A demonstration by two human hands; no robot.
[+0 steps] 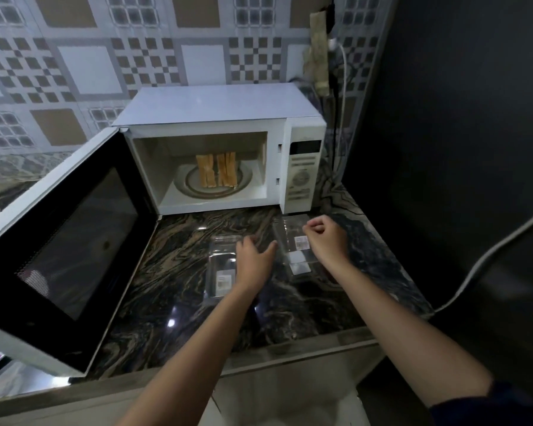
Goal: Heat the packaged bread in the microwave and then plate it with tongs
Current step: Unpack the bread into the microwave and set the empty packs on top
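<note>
A white microwave (302, 167) stands at the back of the counter with its door (65, 241) swung wide open to the left. Inside, several bread slices (217, 173) stand on the glass turntable (194, 187). Two clear plastic packages lie on the dark marble counter in front. My left hand (254, 259) hovers with spread fingers over the left package (220, 265). Above the right package (296, 253), my right hand (326, 238) has its fingers curled and holds nothing. No tongs or plate are in view.
The marble counter (173, 290) ends at a front edge near me and at a dark wall on the right. A white cable (486, 256) runs along that wall. The open door takes up the counter's left side.
</note>
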